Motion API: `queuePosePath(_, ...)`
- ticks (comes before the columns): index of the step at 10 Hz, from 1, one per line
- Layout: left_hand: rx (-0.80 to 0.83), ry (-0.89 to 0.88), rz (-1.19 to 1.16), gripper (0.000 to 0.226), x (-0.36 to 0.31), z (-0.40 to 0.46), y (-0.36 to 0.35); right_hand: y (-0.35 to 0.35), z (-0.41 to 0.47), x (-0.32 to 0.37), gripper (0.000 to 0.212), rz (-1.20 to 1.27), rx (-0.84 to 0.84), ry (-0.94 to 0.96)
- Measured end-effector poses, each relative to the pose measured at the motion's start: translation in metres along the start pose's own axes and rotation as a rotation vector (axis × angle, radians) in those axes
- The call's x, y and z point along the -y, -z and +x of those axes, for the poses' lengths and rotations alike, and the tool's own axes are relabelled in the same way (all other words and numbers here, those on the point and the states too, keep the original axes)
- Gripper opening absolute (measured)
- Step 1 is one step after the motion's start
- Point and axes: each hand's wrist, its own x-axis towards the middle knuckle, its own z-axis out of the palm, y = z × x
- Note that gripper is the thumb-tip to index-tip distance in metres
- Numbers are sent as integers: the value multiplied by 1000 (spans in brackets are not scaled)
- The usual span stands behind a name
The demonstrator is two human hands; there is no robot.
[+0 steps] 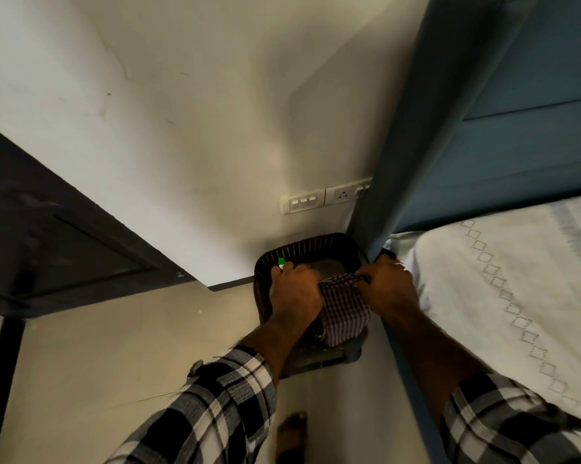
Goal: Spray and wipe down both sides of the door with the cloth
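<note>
A dark-and-white checked cloth [344, 308] hangs between my two hands above a dark woven basket [310, 247] that stands on the floor by the wall. My right hand [391, 284] pinches the cloth's top edge. My left hand [294, 291] is closed around something with a green and white tip [281, 261], which looks like the spray bottle's top; the rest of it is hidden by my fingers. The dark panelled door [58, 236] stands open at the left.
A bed with a white patterned sheet [503, 289] and a blue headboard [503, 128] fills the right side. White wall switches and a socket [325, 197] sit just above the basket. My bare foot [292, 433] is on the pale floor [115, 363].
</note>
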Motion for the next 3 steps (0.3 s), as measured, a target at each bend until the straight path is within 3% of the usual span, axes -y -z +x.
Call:
queuePosePath(2,90,-61,107,50,-5,-5,-26,-22,-7,-8,45,-114,26,32)
queuePosePath(3,83,-50,79,43,-9,-18,-25,-21,-21,-9,40,-112,-18,25)
